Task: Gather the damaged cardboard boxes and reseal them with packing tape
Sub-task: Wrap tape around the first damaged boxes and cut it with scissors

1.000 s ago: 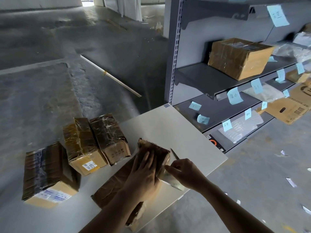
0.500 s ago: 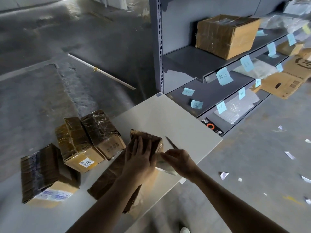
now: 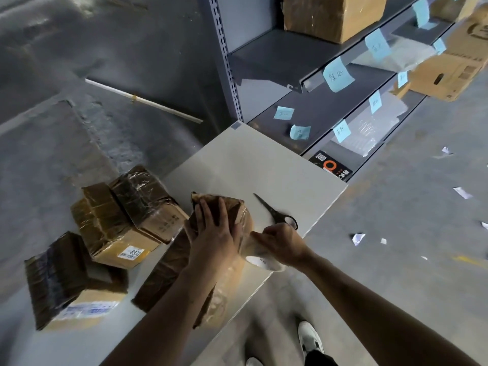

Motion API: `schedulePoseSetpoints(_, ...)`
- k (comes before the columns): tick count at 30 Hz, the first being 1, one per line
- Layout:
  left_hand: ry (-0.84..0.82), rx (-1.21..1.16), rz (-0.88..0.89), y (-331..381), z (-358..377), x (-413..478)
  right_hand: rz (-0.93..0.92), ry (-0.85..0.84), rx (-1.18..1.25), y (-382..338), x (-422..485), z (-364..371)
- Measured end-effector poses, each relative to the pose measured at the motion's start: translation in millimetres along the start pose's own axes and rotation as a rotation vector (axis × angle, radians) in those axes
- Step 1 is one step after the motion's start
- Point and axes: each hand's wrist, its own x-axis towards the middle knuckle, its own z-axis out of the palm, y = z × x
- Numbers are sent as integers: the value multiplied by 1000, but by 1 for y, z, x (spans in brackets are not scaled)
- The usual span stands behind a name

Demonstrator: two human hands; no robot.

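Observation:
A worn brown cardboard box (image 3: 169, 270) lies on the white table (image 3: 237, 165) in front of me. My left hand (image 3: 214, 236) presses flat on the box's far end, fingers spread. My right hand (image 3: 280, 247) grips a roll of clear packing tape (image 3: 260, 260) against the box's right side. Black scissors (image 3: 274, 213) lie on the table just beyond my right hand. Three taped boxes sit to the left: one (image 3: 148, 199) next to another with a 4932 label (image 3: 113, 231), and a third (image 3: 71, 283) near the table's front left.
A grey metal shelf rack (image 3: 277, 56) stands behind the table, carrying cardboard boxes (image 3: 330, 14), plastic bags and blue sticky notes. A white rod (image 3: 142, 101) lies on the concrete floor. Paper scraps (image 3: 462, 192) dot the floor at right. My shoes (image 3: 309, 339) are below the table edge.
The view has tilted down and moved closer. My right hand with the tape roll has shifted a little along the box's right side, uncovering the scissors. The left hand stays pressed on the box.

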Motion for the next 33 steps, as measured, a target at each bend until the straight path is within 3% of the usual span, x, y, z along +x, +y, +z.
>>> schedulePoseSetpoints(7,47,21,-55,13,10,0,178,34,-125,4,8,21)
schedulePoseSetpoints(14,121,1,-80,10,15,2,-30,6,104,21,-8,14)
schedulePoseSetpoints(20,136,18,-50,12,20,0,-100,45,122,12,-9,12)
schedulePoseSetpoints(24,160,19,-41,12,23,0,-51,-43,-123,22,-8,13)
schedulePoseSetpoints(29,236,17,-11,7,25,3,36,23,-106,43,-4,24)
schedulePoseSetpoints(33,281,58,-16,9,27,1,45,-53,-97,32,-7,19)
